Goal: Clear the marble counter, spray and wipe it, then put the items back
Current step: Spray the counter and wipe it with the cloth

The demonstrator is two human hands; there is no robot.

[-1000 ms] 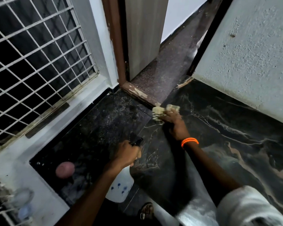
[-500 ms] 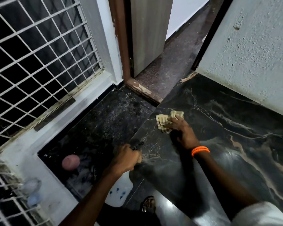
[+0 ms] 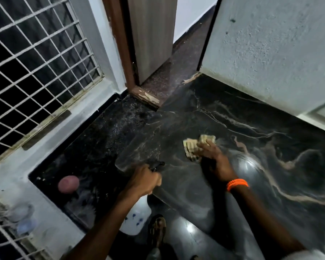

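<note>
The right hand presses a crumpled beige cloth flat on the dark veined counter, near its left edge, with an orange band on that wrist. The left hand is clenched round the black trigger head of a white spray bottle, which hangs just off the counter's front corner, above a sandalled foot. Left of the counter lies a lower speckled black slab carrying a pink ball, bounded by a white sill under a window grille; a door frame and rough white wall close the counter's far side.
</note>
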